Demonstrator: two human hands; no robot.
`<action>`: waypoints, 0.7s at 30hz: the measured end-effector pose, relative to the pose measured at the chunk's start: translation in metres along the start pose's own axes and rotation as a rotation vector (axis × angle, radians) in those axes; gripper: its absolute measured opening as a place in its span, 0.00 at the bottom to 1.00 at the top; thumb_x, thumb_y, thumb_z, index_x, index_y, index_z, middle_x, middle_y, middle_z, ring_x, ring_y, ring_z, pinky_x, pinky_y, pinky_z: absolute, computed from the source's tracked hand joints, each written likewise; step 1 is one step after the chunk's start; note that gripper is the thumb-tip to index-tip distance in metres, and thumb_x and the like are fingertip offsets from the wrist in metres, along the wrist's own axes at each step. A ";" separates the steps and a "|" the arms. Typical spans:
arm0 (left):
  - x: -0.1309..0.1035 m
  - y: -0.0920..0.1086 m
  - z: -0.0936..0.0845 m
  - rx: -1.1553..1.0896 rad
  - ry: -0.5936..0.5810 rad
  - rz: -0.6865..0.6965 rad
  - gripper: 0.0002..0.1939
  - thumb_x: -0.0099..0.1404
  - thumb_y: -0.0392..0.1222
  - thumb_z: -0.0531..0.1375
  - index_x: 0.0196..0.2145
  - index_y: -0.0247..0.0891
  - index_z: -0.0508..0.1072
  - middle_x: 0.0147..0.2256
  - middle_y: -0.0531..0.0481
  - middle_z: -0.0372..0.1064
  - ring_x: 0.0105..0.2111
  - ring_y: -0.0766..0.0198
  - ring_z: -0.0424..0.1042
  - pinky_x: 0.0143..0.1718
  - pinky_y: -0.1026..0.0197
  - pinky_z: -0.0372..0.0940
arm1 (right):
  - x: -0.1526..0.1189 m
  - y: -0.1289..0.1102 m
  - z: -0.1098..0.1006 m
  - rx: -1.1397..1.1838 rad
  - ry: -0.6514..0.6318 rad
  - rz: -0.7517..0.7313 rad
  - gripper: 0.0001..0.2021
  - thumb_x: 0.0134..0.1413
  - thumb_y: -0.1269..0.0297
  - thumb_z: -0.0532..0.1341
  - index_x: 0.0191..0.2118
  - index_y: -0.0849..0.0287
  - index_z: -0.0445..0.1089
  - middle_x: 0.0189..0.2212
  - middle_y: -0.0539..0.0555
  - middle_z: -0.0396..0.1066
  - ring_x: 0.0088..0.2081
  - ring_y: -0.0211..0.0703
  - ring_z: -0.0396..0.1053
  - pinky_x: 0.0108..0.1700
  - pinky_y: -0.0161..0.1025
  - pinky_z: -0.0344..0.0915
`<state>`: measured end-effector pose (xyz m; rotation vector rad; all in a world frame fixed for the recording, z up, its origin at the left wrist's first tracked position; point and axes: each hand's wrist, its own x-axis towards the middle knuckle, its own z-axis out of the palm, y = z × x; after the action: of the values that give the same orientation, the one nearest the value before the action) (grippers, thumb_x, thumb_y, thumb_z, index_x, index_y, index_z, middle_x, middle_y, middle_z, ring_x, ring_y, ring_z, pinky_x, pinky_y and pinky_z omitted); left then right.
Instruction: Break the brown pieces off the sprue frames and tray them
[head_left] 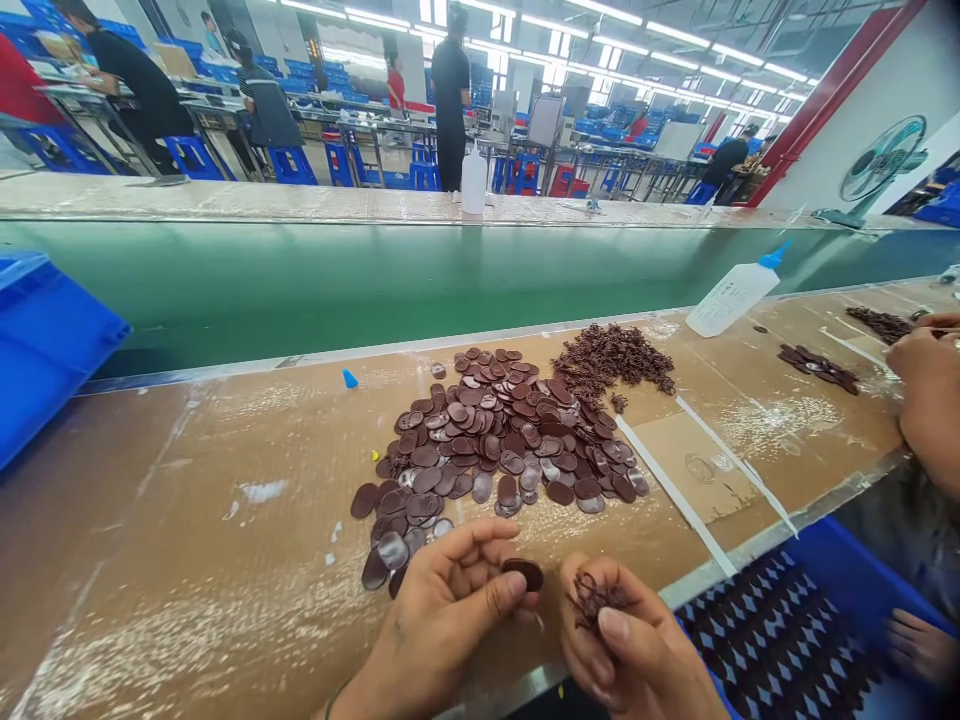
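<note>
Between thumb and fingers, my left hand [457, 590] pinches a dark brown oval disc [525, 573] above the table's front edge. Close beside it on the right, my right hand [630, 640] is closed around a small clump of thin brown curly pieces [594, 598]. Beyond both hands lies a wide heap of brown oval discs [495, 430], some of them shiny. A pile of brown curly pieces [611, 362] adjoins the heap at its back right.
A blue bin [52, 340] stands at left. A blue-capped white bottle [735, 298] leans at the back right. Below the right edge sits a blue crate [795, 620] with rows of dark pieces. A co-worker's hand [926, 350] is at far right. A green conveyor belt [315, 285] runs behind.
</note>
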<state>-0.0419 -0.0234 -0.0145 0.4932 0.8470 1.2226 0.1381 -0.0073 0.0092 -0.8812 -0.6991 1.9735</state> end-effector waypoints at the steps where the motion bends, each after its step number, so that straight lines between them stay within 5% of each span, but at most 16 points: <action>1: 0.000 0.000 0.000 0.011 0.007 -0.026 0.20 0.56 0.42 0.74 0.43 0.33 0.73 0.32 0.48 0.79 0.33 0.65 0.80 0.37 0.66 0.73 | 0.000 0.001 0.001 -0.015 0.024 -0.010 0.14 0.42 0.55 0.75 0.31 0.58 0.76 0.28 0.48 0.65 0.19 0.27 0.54 0.20 0.30 0.47; 5: -0.001 0.003 0.002 0.053 0.010 -0.071 0.19 0.57 0.47 0.73 0.34 0.33 0.69 0.33 0.44 0.80 0.34 0.64 0.79 0.38 0.65 0.72 | 0.001 0.007 0.006 -0.123 0.117 -0.051 0.15 0.40 0.53 0.76 0.29 0.57 0.77 0.38 0.53 0.72 0.19 0.28 0.62 0.21 0.31 0.54; 10: -0.006 0.003 0.007 0.053 -0.082 -0.021 0.18 0.66 0.49 0.66 0.38 0.40 0.60 0.31 0.51 0.78 0.33 0.62 0.78 0.37 0.60 0.71 | 0.002 0.017 0.015 -0.193 0.198 -0.120 0.14 0.41 0.53 0.75 0.29 0.57 0.78 0.45 0.59 0.75 0.18 0.29 0.64 0.21 0.33 0.58; 16: -0.012 -0.005 0.011 0.075 -0.067 -0.003 0.18 0.67 0.56 0.62 0.38 0.41 0.60 0.27 0.55 0.72 0.24 0.68 0.71 0.29 0.65 0.64 | 0.006 0.030 0.026 -0.194 0.282 -0.093 0.13 0.43 0.54 0.75 0.32 0.58 0.80 0.60 0.64 0.66 0.17 0.25 0.62 0.17 0.31 0.54; 18: -0.013 -0.007 0.012 0.103 -0.040 0.018 0.20 0.66 0.58 0.62 0.36 0.41 0.60 0.24 0.58 0.67 0.23 0.69 0.69 0.27 0.66 0.63 | 0.008 0.037 0.029 -0.212 0.278 -0.113 0.14 0.43 0.52 0.75 0.30 0.58 0.80 0.61 0.63 0.65 0.23 0.33 0.69 0.20 0.32 0.63; 21: -0.014 -0.008 0.012 0.255 0.036 0.076 0.21 0.66 0.60 0.61 0.36 0.41 0.60 0.24 0.57 0.68 0.22 0.71 0.65 0.26 0.68 0.60 | 0.009 0.045 0.032 -0.227 0.287 -0.135 0.17 0.41 0.48 0.75 0.29 0.58 0.81 0.60 0.62 0.66 0.48 0.52 0.72 0.41 0.37 0.72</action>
<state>-0.0293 -0.0382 -0.0092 0.7164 1.0296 1.2013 0.0877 -0.0260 -0.0078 -1.1938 -0.8009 1.6275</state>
